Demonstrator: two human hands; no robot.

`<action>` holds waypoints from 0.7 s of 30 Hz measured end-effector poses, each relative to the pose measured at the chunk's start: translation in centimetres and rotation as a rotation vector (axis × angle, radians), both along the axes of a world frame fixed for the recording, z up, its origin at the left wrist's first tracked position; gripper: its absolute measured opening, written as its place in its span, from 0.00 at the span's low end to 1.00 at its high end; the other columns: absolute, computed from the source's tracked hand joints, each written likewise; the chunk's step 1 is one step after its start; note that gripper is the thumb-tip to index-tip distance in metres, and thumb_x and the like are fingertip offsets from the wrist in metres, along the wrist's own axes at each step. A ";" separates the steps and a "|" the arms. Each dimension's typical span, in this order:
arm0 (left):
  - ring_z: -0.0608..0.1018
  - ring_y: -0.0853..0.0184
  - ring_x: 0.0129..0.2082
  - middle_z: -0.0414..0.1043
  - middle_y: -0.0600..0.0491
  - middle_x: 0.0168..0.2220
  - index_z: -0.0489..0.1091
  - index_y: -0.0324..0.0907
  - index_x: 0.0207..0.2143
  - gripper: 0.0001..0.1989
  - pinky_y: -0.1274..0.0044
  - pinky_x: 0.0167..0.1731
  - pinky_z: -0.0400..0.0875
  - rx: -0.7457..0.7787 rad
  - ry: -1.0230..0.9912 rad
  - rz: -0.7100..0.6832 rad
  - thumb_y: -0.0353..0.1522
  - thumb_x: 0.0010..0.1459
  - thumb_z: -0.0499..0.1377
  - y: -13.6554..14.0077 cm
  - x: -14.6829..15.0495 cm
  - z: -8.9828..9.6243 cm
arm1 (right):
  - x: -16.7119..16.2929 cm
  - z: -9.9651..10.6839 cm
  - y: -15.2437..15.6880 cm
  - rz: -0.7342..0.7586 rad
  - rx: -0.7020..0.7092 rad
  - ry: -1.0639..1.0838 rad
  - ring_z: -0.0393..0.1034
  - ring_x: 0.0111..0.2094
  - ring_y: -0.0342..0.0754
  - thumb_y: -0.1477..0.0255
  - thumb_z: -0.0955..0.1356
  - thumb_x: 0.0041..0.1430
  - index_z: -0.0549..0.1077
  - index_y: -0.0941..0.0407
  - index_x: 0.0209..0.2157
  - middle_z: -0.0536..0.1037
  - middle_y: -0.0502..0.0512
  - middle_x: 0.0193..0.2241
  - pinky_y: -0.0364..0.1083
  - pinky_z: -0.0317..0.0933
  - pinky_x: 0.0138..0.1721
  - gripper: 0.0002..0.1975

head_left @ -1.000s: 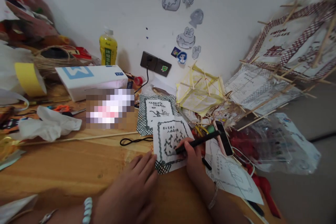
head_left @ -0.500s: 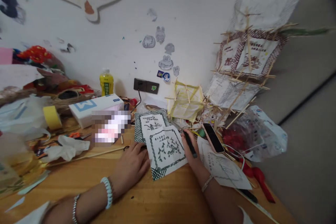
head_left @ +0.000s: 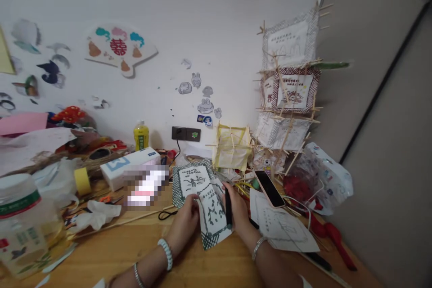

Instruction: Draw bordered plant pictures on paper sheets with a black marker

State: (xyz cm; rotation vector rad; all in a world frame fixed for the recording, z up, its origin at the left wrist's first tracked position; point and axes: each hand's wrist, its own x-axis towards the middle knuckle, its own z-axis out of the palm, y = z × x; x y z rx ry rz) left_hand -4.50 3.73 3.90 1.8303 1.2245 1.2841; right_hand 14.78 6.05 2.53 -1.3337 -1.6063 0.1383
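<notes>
So the wooden table is pretty packed: jar, tape, crumpled tissue and a box down the left, with a bottle behind the box. A long stick and a looped black cord lie nearer the middle, right by a green-edged drawing. Over on the right it's another sheet, with a phone just beside it, plus a plastic bag and a red strip

On our bench a sheet lies between left hand and right hand; a phone lies further right.
</notes>
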 end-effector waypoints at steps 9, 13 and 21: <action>0.79 0.58 0.39 0.72 0.42 0.42 0.45 0.41 0.53 0.27 0.65 0.38 0.74 -0.329 -0.453 -0.086 0.45 0.59 0.50 -1.3 0.8 1.5 | -1.1 0.4 -0.7 0.047 -0.040 -0.131 0.73 0.42 0.53 0.77 0.62 0.56 0.71 0.51 0.51 0.79 0.55 0.42 0.48 0.65 0.46 0.21; 0.78 0.59 0.41 0.72 0.40 0.45 0.55 0.40 0.50 0.24 0.69 0.39 0.74 -0.444 -0.523 -0.197 0.46 0.59 0.52 -2.9 2.5 1.6 | -1.4 0.4 -0.7 0.037 -0.070 -0.148 0.72 0.46 0.53 0.81 0.62 0.52 0.71 0.52 0.51 0.78 0.56 0.44 0.49 0.64 0.48 0.25; 0.70 0.68 0.14 0.69 0.55 0.22 0.68 0.36 0.45 0.31 0.80 0.13 0.62 -0.521 -0.339 -0.183 0.50 0.46 0.62 -1.6 3.0 0.3 | -1.7 1.2 -1.5 0.064 -0.072 -0.163 0.70 0.49 0.55 0.77 0.64 0.53 0.69 0.56 0.53 0.75 0.61 0.47 0.51 0.62 0.52 0.24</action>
